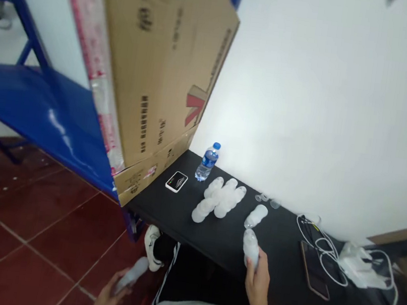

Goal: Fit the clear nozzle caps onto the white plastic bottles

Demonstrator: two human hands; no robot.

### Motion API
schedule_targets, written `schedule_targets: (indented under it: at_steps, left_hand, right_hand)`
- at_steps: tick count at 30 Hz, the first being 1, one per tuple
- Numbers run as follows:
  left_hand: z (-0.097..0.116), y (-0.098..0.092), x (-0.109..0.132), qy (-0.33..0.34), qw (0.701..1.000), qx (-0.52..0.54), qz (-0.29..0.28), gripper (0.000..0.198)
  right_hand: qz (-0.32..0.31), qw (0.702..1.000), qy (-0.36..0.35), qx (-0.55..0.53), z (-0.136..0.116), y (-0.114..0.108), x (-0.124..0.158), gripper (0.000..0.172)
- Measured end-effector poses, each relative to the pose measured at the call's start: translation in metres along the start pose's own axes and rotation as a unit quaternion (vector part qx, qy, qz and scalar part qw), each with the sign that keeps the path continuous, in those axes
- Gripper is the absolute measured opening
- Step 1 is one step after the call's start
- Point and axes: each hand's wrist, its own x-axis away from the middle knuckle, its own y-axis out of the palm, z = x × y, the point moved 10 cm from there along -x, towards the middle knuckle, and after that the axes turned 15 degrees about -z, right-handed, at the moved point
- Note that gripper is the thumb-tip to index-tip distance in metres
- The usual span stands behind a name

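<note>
My right hand (257,279) is at the near edge of a black table (179,219), gripping an upright frosted plastic bottle (251,249). Held low over the red floor, my left hand (107,300) grips another frosted plastic bottle (132,275), tilted, slightly blurred. Several similar frosted bottles (223,200) lie grouped on the table, with one more (256,216) lying nearest my right hand. Small clear caps (265,197) lie by the wall. A blue-capped water bottle (207,162) stands behind the group.
A flattened cardboard box (155,66) leans on a blue metal shelf (32,110) at the table's left end. A small power bank (176,181), a phone (314,270), and a white charger (357,265) with cables lie on the table. A white wall (328,89) stands behind.
</note>
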Motion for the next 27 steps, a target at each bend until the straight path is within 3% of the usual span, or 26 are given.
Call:
schedule_targets:
  at_steps: [2,4,7,11,14,16,19,23,27]
  left_hand:
    - [0.017,0.007,0.019,0.059,0.996,0.071,-0.004,0.046]
    - [0.047,0.008,0.039,0.106,0.991,0.079,0.034,0.046]
    - [0.124,0.025,0.059,0.181,0.982,0.042,0.046,0.037]
    - [0.254,0.080,0.072,0.346,0.934,-0.091,-0.001,0.035]
    - [0.308,0.130,0.067,0.393,0.904,-0.166,-0.035,0.038]
    - [0.322,0.154,0.058,0.400,0.895,-0.198,-0.032,0.040]
    - [0.320,0.174,0.041,0.396,0.896,-0.200,-0.011,0.042]
    - [0.301,0.183,0.021,0.376,0.909,-0.180,0.001,0.058]
    - [0.277,0.174,0.018,0.346,0.921,-0.177,0.011,0.071]
  right_hand:
    - [0.021,0.996,0.045,-0.068,0.015,-0.003,0.002,0.039]
    - [0.037,0.985,0.071,-0.150,0.027,-0.003,0.001,0.044]
    - [0.049,0.972,0.071,-0.220,0.035,-0.003,-0.001,0.051]
    - [0.036,0.979,0.054,-0.193,0.029,-0.006,-0.003,0.048]
    - [-0.017,0.981,0.010,-0.192,0.012,0.003,-0.012,0.043]
    - [-0.043,0.980,-0.018,-0.195,0.000,0.013,-0.021,0.041]
    - [-0.061,0.978,-0.027,-0.199,-0.013,0.030,-0.040,0.040]
    - [-0.084,0.978,-0.023,-0.189,-0.026,0.046,-0.060,0.044]
    - [-0.091,0.982,-0.077,-0.146,-0.033,0.029,-0.061,0.054]
